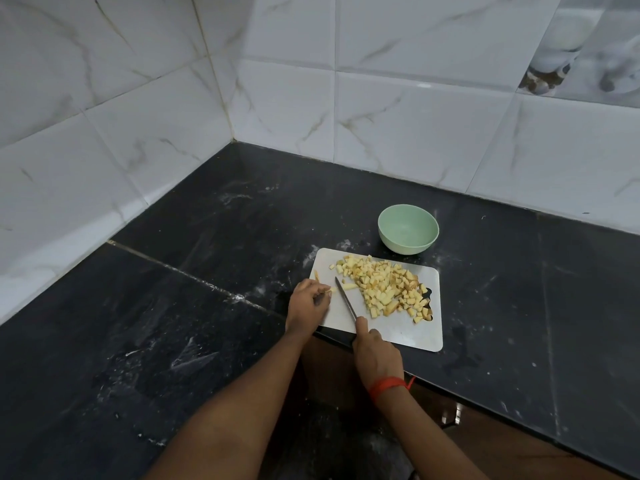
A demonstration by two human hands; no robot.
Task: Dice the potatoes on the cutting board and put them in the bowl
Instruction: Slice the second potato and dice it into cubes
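Head view: I see right hand point(377, 355) clenched on knife point(345, 298) handle, blade on cutting board point(412, 336). Left hand point(307, 303) pinches potato strip point(330, 290) at board's left edge. Diced potatoes point(384, 287) heaped mid-board. Green bowl point(408, 229) just behind board on counter point(207, 306).

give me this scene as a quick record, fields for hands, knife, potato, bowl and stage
left hand: pinches potato strip at cutting board left edge
right hand: grips knife, blade between strip and pile
diced potato: piled on board's middle and right
bowl: green, empty, on counter beyond board
stage: mostly diced, nothing in bowl yet
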